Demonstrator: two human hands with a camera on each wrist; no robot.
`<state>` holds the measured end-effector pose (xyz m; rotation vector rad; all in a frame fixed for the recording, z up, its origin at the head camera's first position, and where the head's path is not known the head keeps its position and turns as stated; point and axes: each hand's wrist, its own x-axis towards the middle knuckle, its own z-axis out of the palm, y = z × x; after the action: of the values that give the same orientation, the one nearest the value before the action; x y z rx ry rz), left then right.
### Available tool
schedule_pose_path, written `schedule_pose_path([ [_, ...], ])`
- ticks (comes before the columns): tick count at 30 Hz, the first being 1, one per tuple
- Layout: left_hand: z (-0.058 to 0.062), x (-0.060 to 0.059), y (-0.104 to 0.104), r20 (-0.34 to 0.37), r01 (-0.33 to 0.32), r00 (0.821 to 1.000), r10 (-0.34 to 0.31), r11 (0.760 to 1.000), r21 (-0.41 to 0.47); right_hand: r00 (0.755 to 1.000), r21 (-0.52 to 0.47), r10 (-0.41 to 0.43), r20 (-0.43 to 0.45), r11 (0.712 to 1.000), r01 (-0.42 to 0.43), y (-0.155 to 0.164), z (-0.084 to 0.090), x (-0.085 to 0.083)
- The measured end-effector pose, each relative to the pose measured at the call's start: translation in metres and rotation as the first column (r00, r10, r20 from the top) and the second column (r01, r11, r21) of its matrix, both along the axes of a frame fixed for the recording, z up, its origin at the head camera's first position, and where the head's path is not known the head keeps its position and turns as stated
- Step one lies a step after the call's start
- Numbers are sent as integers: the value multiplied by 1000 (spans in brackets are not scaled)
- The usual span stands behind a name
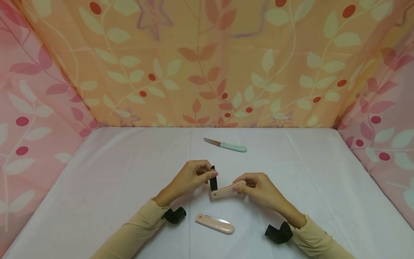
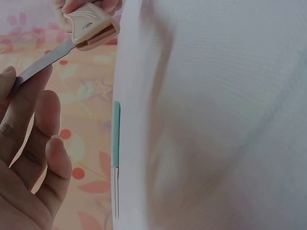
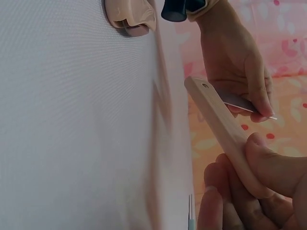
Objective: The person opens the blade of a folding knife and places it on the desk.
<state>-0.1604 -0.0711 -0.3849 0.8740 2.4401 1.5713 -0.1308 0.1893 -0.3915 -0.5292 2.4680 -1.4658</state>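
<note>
Nearest the camera, a closed pink folding knife (image 1: 215, 223) lies on the white tabletop (image 1: 106, 180), between the two forearms. Just above it, a second pink folding knife (image 1: 226, 190) is held between both hands: the right hand (image 1: 258, 187) grips its handle, while the left hand (image 1: 194, 178) pinches its half-open blade. Farther back lies a green-handled knife (image 1: 226, 145).
</note>
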Motion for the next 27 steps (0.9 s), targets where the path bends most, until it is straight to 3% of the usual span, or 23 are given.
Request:
schedule_pose_path([
  [8,0,-1,-1,-20,-10,1000,11,1000,9,1000,-3,-18,3,1000,18,4,0,-3],
  [19,2,-3,-2,63,-78,995,76,997,27,996,-38,-86,-25,996,85,9,-1,-8],
  [27,1,-6,-3,84,-100,992,97,994,42,993,-66,-110,-29,992,108,11,0,-10],
])
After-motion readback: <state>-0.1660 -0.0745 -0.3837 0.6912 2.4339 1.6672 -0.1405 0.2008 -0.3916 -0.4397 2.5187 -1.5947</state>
